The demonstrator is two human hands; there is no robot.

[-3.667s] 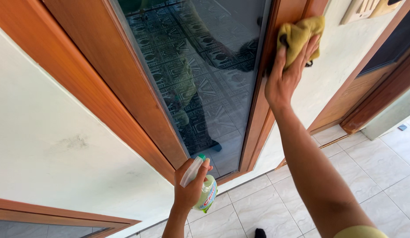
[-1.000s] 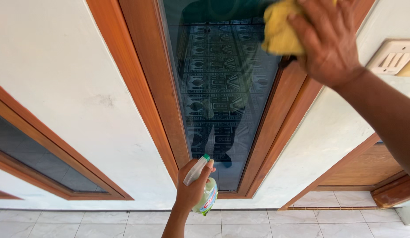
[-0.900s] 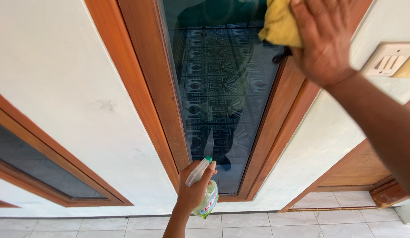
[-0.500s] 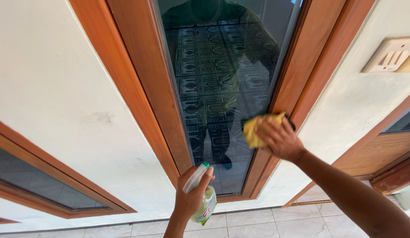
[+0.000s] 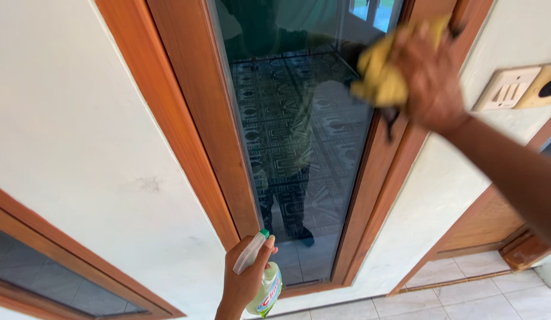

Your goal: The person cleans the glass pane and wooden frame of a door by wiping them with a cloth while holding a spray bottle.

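Yellow cloth [image 5: 379, 77]: bunched, pressed flat under the right hand [image 5: 426, 77] against the upper right edge of the glass pane [image 5: 299, 136], where the glass meets the wooden frame [image 5: 376, 172]. The cloth sticks out to the left of the hand, over the glass; the rest is covered by the palm and fingers. The image is blurred here.

Right hand: fingers spread and laid over the cloth, holding it to the surface; forearm runs in from the lower right.

Left hand [image 5: 240, 284]: low in the view, wrapped around the neck of a spray bottle [image 5: 265, 290], index finger by the trigger. The bottle is pale green with a clear head and a green nozzle tip, upright, just in front of the bottom of the frame and well apart from the cloth.

Glass pane: tall, narrow, dark, reflecting a standing person and a patterned floor.

Wooden frame: orange-brown, around the pane on both sides.

Wall [image 5: 80, 130]: white, left of the frame, lightly marked.

Switch plate [image 5: 505, 89]: cream, on the wall right of the right hand.

Second window [image 5: 44, 266]: lower left, same wood.

Floor tiles [image 5: 483, 296]: pale, lower right.
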